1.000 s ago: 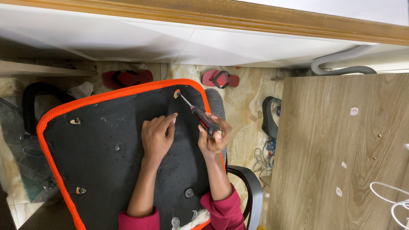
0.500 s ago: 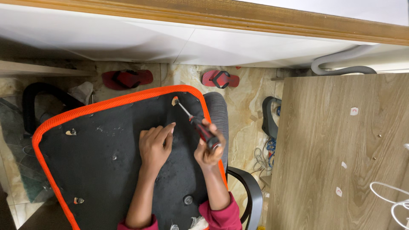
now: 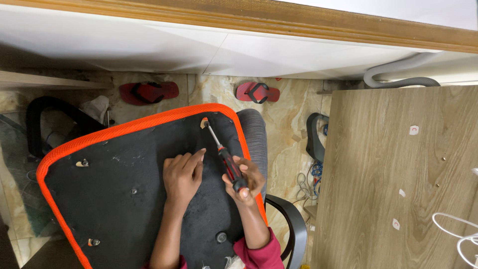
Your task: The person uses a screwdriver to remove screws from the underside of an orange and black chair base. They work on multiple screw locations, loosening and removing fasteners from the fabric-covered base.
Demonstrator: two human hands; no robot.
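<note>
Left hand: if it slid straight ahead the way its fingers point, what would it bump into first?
Probably the screwdriver. The left hand lies flat on the black underside of the seat, fingers pointing up and right toward the metal shaft. Depth is unclear, so it might pass beneath and reach the orange rim instead.

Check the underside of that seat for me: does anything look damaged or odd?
Yes. The black fabric on the seat is torn at the screw holes, baring pale material, and white scuffs mark it. White stuffing pokes out at the near edge. The right hand has the screwdriver in the far corner hole.
</note>
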